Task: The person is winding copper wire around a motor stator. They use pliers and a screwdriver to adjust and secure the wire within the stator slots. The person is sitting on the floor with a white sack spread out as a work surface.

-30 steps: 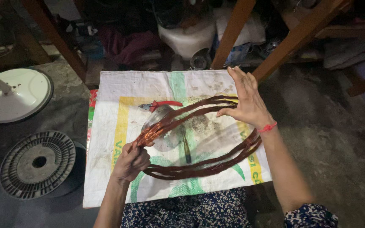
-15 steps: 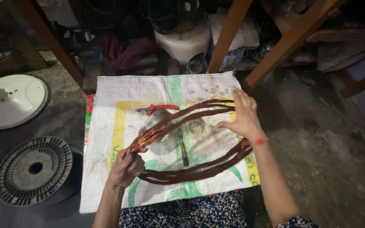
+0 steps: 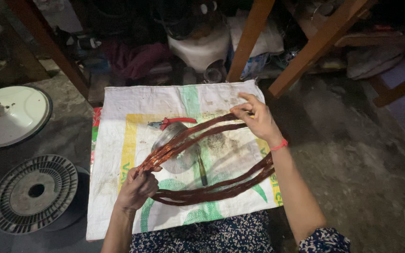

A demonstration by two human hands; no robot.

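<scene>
A white woven plastic sack (image 3: 118, 187), printed with a yellow rectangular border and green curved shapes, lies flat on the grey concrete floor (image 3: 366, 159) and carries everything in hand. Across it stretches a long oval coil of reddish-brown copper wire (image 3: 212, 189), running from the sack's near left part to its far right part. The left hand (image 3: 137, 187) is clenched around the coil's near-left end, where the strands shine bright copper; the right hand (image 3: 256, 119) pinches the far-right end between thumb and fingers, near the sack's far right corner. Inside the loop lie a round grey metal lid (image 3: 176, 157) and a dark slim tool (image 3: 202, 171), with red-handled pliers (image 3: 174, 122) just beyond. Left of the sack, on the floor, sit a grey ribbed plastic spool (image 3: 33, 192) and a white round metal dish (image 3: 17, 115). Brown wooden legs (image 3: 249, 37) stand close beyond the far edge; bare floor opens to the right.
</scene>
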